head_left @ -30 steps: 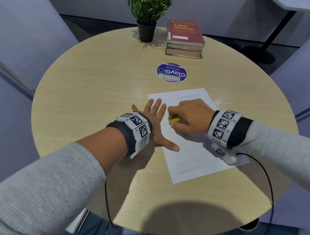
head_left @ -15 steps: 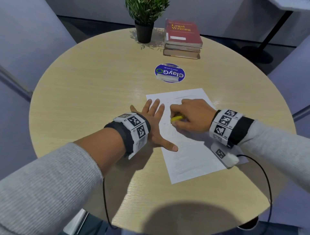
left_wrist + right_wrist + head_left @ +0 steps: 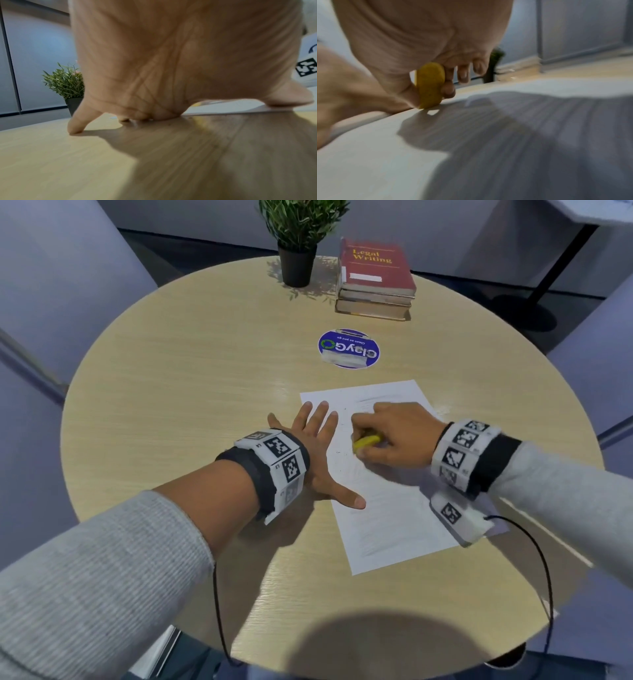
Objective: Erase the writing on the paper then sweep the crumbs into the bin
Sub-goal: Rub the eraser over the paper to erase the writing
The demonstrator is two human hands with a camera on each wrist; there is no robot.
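On round wooden table (image 3: 171,392): paper (image 3: 394,508) at 4 o'clock, left hand (image 3: 317,446) spread flat on its edge, right hand (image 3: 397,436) pinched yellow eraser (image 3: 366,442) onto it. Books (image 3: 375,280), plant (image 3: 301,237) at 12.

left hand (image 3: 317,440) flat on paper (image 3: 394,508) — right hand (image 3: 394,433) pinching eraser (image 3: 366,442)

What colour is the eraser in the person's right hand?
Yellow. The eraser, pinched by the right hand, shows best in the right wrist view.
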